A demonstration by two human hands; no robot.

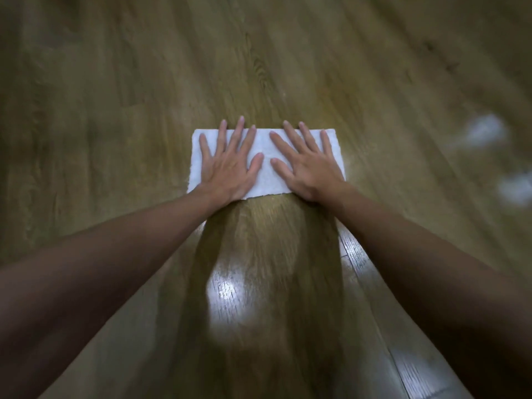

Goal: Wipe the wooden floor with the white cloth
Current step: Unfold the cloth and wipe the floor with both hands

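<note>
White cloth (266, 165) lies flat on the wooden floor (144, 82), mid-frame. Your left hand (227, 165) and right hand (308, 168) press it side by side, fingers straight and spread wide. Two blurred white patches (486, 131) sit on the floor far right.

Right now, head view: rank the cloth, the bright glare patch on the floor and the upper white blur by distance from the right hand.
1. White cloth: flat under the right hand, touching it.
2. Glare patch: on the floor nearer the person, between the forearms.
3. Upper white blur: far right, too blurred to identify.
</note>
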